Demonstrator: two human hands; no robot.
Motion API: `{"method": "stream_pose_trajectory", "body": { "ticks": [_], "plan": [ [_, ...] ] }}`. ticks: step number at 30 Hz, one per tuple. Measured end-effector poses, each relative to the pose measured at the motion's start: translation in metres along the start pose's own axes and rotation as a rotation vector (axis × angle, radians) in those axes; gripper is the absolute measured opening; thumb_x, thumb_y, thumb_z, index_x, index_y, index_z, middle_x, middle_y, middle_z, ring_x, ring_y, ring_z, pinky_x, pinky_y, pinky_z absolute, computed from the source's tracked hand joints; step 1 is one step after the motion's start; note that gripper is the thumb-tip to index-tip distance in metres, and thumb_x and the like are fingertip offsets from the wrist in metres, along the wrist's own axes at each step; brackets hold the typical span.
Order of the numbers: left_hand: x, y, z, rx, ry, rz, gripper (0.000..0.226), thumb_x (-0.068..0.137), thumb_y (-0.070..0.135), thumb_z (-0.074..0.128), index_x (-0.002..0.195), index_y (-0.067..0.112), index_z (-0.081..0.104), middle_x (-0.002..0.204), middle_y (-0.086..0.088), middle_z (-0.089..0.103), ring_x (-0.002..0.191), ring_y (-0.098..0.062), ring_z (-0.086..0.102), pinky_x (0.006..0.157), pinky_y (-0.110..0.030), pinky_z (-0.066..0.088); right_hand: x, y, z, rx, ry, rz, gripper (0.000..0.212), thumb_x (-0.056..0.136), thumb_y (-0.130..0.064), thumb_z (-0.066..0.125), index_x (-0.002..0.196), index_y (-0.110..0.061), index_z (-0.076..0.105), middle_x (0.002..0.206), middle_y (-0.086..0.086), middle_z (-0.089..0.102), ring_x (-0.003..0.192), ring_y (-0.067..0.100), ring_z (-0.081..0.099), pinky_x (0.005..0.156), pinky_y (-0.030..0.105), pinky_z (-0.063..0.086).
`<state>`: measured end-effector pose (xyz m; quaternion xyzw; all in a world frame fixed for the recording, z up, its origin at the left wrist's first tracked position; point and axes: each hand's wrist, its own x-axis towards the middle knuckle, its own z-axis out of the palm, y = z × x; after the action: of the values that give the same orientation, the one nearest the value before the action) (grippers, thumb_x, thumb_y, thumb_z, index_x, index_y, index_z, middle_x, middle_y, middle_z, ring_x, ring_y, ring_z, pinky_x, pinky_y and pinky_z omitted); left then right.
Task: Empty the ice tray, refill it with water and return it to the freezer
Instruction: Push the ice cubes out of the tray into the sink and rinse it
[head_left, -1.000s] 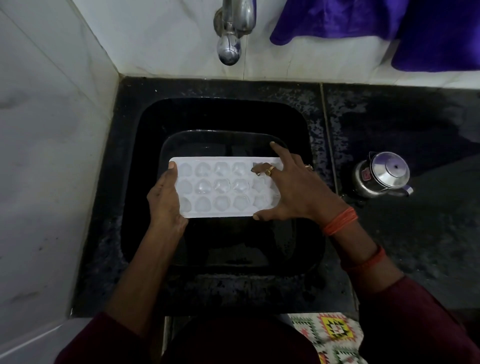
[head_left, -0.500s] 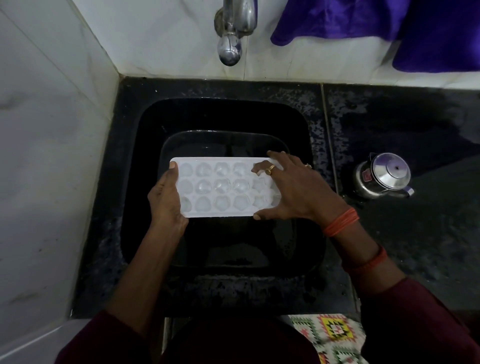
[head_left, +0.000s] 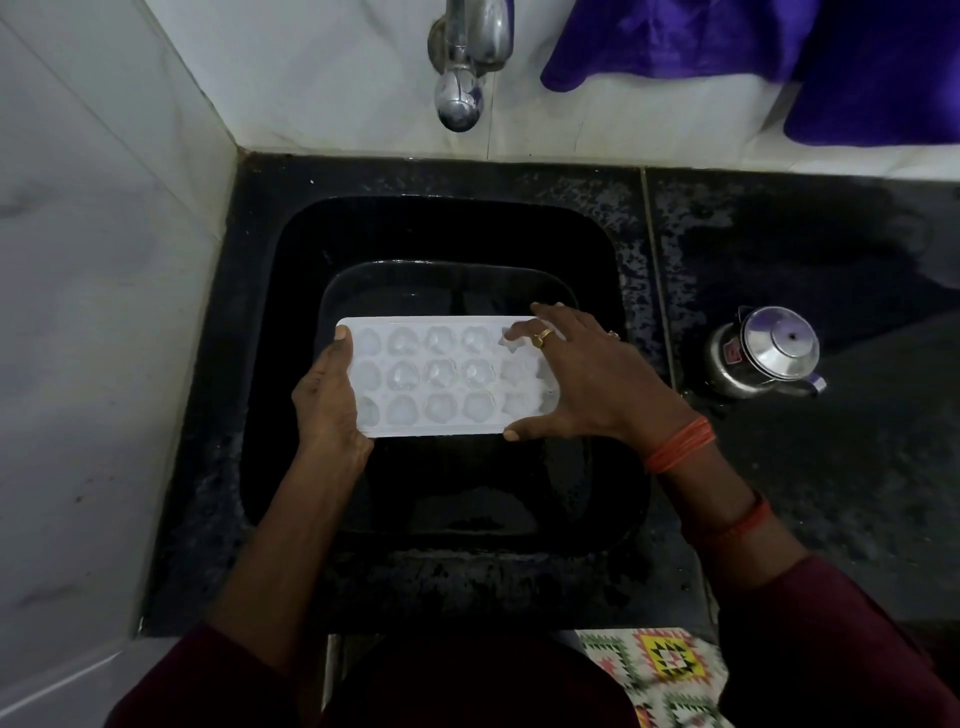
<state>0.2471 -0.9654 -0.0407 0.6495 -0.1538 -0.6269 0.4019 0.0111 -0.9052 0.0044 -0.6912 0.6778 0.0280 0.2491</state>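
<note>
Since a second ago, the right hand's (head_left: 587, 379) index finger has been lowered to the tray's (head_left: 441, 374) far edge. At frame centre, the tray is held over the sink (head_left: 301, 270). Its left end is gripped by the left hand (head_left: 327, 405), and its right end is spanned by the right.

The ice tray (head_left: 441, 376) is a white plastic rectangle with three rows of rounded, moulded cells. It is held level with its open side up and its long edges running left to right. Several of the uncovered cells glint with clear ice. The tray hangs above the black sink (head_left: 291, 312) set into the left part of the counter. The left hand (head_left: 327, 400) grips its left short end, thumb on the top rim. The right hand (head_left: 587, 379) spans the right end, thumb at the near edge and fingers over the cells.
</note>
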Motion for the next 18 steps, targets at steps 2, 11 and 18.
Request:
{"method": "stream_pose_trajectory", "body": {
  "ticks": [2,11,18],
  "plan": [
    [0.0003,0.0000,-0.0002,-0.003,0.003,-0.004,0.040,0.097,0.044,0.066,0.120,0.012,0.072,0.111,-0.008,0.078,0.097,-0.029,0.077,0.077,-0.050,0.064,-0.0003,0.0001,0.0013,-0.009,0.003,0.000,0.110,0.059,-0.080,0.074,0.151,-0.042,0.026,0.167,-0.002,0.012,0.155,0.020,0.006,0.112,0.062,0.032],
    [0.0009,-0.0002,-0.0024,-0.015,0.001,-0.013,0.041,0.096,0.046,0.066,0.120,0.013,0.072,0.110,-0.007,0.078,0.097,-0.030,0.077,0.080,-0.054,0.063,0.0024,-0.0014,0.0034,-0.023,0.004,-0.020,0.112,0.062,-0.076,0.075,0.155,-0.037,0.024,0.167,0.001,0.008,0.154,0.024,0.004,0.112,0.063,0.030],
    [-0.0011,-0.0003,-0.0013,-0.027,0.005,-0.012,0.039,0.097,0.044,0.065,0.119,0.012,0.072,0.110,-0.008,0.078,0.095,-0.029,0.077,0.075,-0.050,0.064,0.0056,-0.0047,0.0044,-0.007,0.010,-0.023,0.113,0.061,-0.070,0.079,0.154,-0.031,0.030,0.163,0.002,0.014,0.151,0.029,0.009,0.109,0.063,0.035]
  ]
}}
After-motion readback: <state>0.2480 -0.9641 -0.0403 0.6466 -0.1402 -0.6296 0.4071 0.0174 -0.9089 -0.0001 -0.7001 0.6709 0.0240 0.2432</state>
